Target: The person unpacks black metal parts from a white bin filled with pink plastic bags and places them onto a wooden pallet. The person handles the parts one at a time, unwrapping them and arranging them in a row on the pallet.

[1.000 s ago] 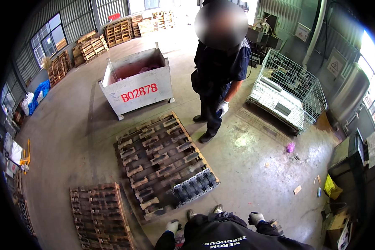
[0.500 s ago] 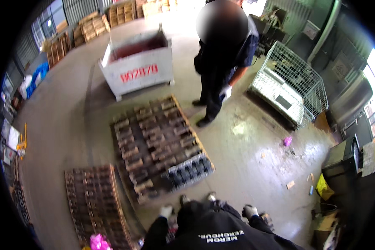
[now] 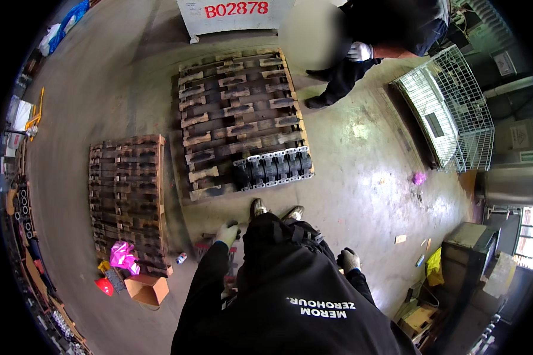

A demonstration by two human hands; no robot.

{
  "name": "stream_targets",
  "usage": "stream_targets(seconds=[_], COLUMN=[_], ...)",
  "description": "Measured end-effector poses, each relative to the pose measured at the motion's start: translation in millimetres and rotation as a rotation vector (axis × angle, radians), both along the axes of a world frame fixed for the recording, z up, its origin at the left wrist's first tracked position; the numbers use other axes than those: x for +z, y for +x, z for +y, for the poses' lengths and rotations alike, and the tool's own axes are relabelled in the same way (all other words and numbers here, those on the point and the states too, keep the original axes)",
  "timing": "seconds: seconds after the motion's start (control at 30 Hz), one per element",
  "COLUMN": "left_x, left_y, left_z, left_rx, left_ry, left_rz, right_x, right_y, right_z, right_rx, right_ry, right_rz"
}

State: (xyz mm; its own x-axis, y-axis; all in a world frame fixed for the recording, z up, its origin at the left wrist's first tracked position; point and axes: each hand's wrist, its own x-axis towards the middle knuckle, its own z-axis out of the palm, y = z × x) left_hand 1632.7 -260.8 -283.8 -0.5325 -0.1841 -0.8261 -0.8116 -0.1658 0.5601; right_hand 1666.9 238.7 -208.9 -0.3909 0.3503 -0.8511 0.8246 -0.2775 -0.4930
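My left hand, in a pale glove with dark fingers, hangs at my left side with its fingers curled; nothing shows in it. At my right side, my right hand is similarly gloved and loosely closed, with no object visible in it. Ahead of my feet lies a wooden pallet with rows of dark-stained, notched slats. On its near right corner rests a long black and silver metal part with a row of ribs and bolt holes. Neither hand touches the part or the pallet.
A second slatted pallet stands left, by a cardboard box, pink plastic and a red helmet. A co-worker's gloved hand shows beyond the large pallet. A wire cage and a white metal bin stand farther off.
My view has tilted downward, so the pallets, bin and cage sit higher in the picture. The co-worker now bends toward the large pallet. Both my hands stay low at my sides.
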Motion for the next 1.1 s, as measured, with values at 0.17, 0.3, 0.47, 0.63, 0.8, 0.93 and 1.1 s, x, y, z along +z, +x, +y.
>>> stream_targets(seconds=[0.17,0.3,0.47,0.63,0.8,0.93,1.1], left_x=[4,-11,6,-19,-4,4,-4], left_y=[-4,-4,-22,-5,-2,-3,-6], left_z=[2,0,4,-2,1,-10,-20], left_rx=[0.025,0.018,-0.008,0.032,-0.021,-0.044,0.004], left_ry=[-0.006,-0.005,0.003,0.021,0.022,0.044,0.059], left_rz=[-0.058,-0.026,-0.038,0.032,0.023,-0.038,-0.023], right_x=[5,12,13,15,19,16,15], right_y=[-18,-31,-27,-19,-5,5,10], right_z=[1,-6,-9,-10,-2,-7,-16], right_rx=[-0.021,0.009,-0.005,0.021,0.021,0.006,0.019], right_ry=[0.071,0.061,0.080,0.083,0.149,0.162,0.151], right_rz=[0.007,0.021,0.014,0.022,-0.025,-0.058,-0.061])
